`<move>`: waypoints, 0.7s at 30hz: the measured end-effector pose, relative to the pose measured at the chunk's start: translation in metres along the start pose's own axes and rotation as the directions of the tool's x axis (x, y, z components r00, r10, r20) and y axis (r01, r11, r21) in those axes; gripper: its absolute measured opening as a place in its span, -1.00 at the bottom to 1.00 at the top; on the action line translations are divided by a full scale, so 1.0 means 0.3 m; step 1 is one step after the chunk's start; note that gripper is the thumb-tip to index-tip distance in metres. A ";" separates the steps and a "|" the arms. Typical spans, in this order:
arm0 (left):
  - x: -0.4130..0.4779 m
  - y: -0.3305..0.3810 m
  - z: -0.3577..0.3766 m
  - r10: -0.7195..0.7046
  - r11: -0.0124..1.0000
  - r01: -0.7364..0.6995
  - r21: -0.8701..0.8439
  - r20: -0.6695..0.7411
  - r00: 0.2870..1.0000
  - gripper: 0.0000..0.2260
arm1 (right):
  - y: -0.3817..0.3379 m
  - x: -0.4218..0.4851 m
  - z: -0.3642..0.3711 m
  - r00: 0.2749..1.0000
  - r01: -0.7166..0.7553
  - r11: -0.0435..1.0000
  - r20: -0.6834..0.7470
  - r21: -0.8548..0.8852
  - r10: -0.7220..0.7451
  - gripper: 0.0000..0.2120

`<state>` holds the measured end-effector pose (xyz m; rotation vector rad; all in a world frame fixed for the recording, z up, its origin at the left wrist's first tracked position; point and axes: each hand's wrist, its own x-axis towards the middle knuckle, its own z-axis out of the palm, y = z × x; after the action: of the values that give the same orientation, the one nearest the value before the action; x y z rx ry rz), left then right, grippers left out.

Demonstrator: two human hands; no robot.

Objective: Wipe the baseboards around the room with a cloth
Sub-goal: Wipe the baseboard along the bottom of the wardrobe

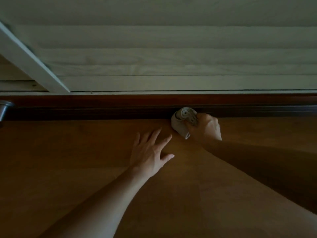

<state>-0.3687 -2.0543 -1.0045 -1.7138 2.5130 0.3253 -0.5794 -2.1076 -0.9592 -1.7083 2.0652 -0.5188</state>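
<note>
A dark brown baseboard (103, 109) runs across the whole view where the wooden floor meets the pale plank wall. My right hand (207, 126) grips a bunched grey cloth (183, 119) and holds it against the baseboard's lower part, right of centre. My left hand (151, 150) lies flat on the floor with fingers spread, a little in front of the baseboard and left of the cloth.
The wooden floor (68, 160) fills the lower half of the view. A white slanted beam (34, 60) crosses the wall at the upper left. A metal furniture foot (5, 109) stands by the baseboard at the far left edge.
</note>
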 end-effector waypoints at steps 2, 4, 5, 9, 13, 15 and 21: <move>0.011 0.011 -0.004 -0.010 1.000 0.010 0.011 0.004 1.000 -0.34 | 0.017 0.017 -0.011 0.999 0.036 0.999 0.038 -0.017 -0.035 -0.70; 0.016 0.019 -0.008 -0.019 1.000 0.019 0.014 0.001 1.000 -0.35 | 0.027 0.030 -0.013 0.998 0.051 0.999 0.045 -0.008 -0.051 -0.69; 0.013 0.022 -0.009 -0.021 1.000 0.021 0.015 0.002 1.000 -0.35 | 0.028 0.028 -0.008 0.998 0.047 0.999 0.043 0.008 -0.048 -0.69; 0.006 0.031 -0.008 -0.032 0.999 0.032 0.013 0.017 0.999 -0.35 | 0.004 -0.005 0.030 1.000 0.015 0.996 0.017 0.087 -0.017 -0.68; 0.012 0.036 -0.016 -0.045 0.999 0.045 0.001 0.045 0.998 -0.32 | 0.049 0.007 -0.004 1.000 0.016 0.999 0.014 0.039 -0.017 -0.67; 0.005 0.042 -0.017 -0.049 0.999 0.049 0.003 0.065 0.997 -0.32 | 0.092 0.008 -0.024 0.998 0.028 0.999 -0.055 0.022 -0.027 -0.68; -0.008 0.038 -0.019 -0.080 0.997 0.081 -0.017 0.060 0.995 -0.32 | 0.064 -0.020 0.061 0.982 0.102 0.990 -0.169 0.094 -0.086 -0.70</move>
<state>-0.3782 -2.0492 -0.9970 -1.7795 2.3998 0.3900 -0.5848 -2.0987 -0.9843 -1.7616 2.0364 -0.8065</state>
